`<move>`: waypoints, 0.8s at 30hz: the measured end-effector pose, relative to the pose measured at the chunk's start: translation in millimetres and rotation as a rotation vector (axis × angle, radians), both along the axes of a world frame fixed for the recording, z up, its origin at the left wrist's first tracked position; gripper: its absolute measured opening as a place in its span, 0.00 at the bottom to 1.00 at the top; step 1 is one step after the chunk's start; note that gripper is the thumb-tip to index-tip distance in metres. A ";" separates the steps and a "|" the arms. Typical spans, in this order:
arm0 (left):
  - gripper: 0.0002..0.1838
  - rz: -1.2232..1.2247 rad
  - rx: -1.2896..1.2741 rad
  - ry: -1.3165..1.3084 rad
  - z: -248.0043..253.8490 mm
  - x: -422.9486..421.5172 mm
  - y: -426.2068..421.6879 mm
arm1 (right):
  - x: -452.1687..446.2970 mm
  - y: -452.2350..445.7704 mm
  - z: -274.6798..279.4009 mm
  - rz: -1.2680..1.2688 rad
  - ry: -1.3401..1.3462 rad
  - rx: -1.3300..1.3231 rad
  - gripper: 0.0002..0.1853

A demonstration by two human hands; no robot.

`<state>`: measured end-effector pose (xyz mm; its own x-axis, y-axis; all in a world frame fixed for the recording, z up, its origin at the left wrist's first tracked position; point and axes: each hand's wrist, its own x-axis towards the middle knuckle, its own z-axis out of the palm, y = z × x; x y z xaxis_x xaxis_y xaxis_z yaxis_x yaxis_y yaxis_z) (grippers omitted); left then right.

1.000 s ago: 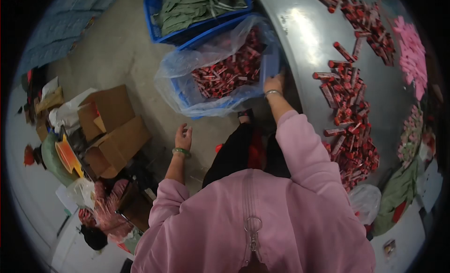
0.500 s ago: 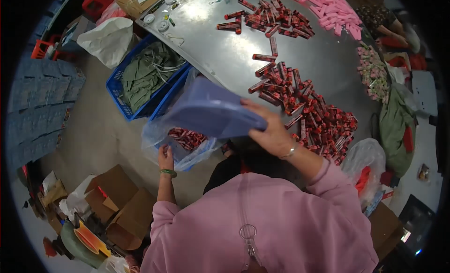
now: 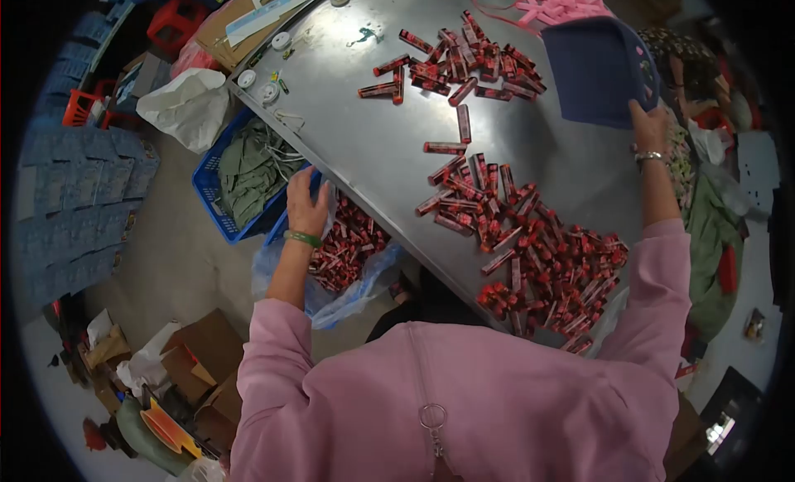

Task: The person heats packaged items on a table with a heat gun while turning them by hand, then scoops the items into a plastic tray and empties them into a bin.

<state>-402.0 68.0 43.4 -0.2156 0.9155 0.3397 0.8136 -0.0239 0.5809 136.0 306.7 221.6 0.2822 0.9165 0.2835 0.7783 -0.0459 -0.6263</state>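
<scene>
My right hand grips the edge of a blue plastic scoop-like tray, held over the right side of the metal table. Small red-labelled tubes lie in a large heap at the table's near edge, with a looser group farther back. My left hand, fingers apart and holding nothing, hovers by the table's left edge. Beneath it, a plastic-lined blue crate holds many more red tubes.
A blue crate of green cloth pieces stands left of the table. Pink pieces lie at the far right, near another person's arm. Open cardboard boxes sit at lower left.
My right hand has carried the blue tray up from the lined crate, across the table to its right side. My left hand has moved up toward the table edge. The view has shifted toward the table.
</scene>
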 end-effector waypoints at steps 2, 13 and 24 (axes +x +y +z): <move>0.22 -0.017 0.008 0.081 -0.8 16.5 35.0 | -13.4 29.5 -3.3 0.197 -0.111 0.145 0.24; 0.46 0.064 -0.206 0.219 -32.9 67.5 191.6 | -147.0 139.9 -38.4 0.545 -0.366 0.155 0.26; 0.57 0.082 -0.175 0.122 -43.1 105.0 247.9 | -194.9 84.9 -69.5 0.846 -0.533 0.425 0.29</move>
<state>-297.0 315.9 0.3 -0.2585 0.9439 0.2054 0.8731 0.1374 0.4677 -58.9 391.6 152.0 -0.6480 0.5542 0.5225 0.6326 0.7736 -0.0360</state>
